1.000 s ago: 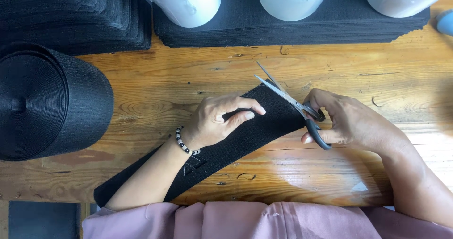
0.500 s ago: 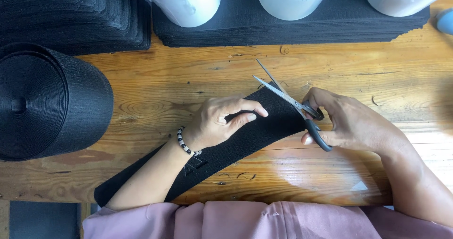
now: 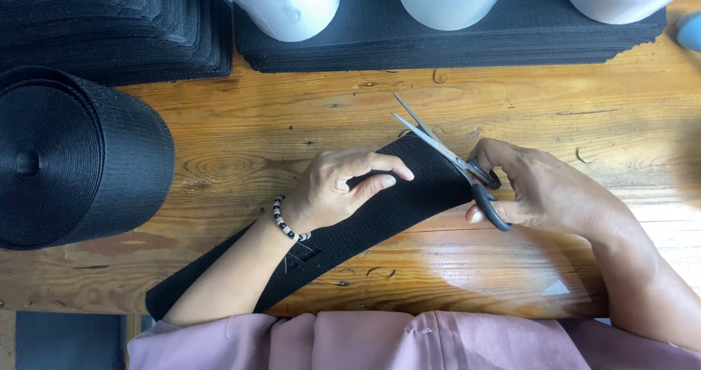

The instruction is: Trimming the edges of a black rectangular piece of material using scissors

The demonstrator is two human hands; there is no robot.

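Note:
A wide black fabric strap (image 3: 409, 198) lies diagonally across the wooden table (image 3: 307, 129), running from the lower left to the middle. My left hand (image 3: 336, 187), with a bead bracelet at the wrist, presses down on the strap near its upper end. My right hand (image 3: 540, 187) grips black-handled scissors (image 3: 453, 158). Their blades are parted at the strap's end edge, pointing up and to the left.
A large roll of black webbing (image 3: 73, 158) lies at the left. Stacks of black cut pieces (image 3: 467, 38) line the back, with white rolls (image 3: 285, 1) standing on them. A pink garment (image 3: 409, 341) covers the near edge.
The scissors and my right hand have barely shifted. My left hand's fingers have slid slightly along the strap towards the blades.

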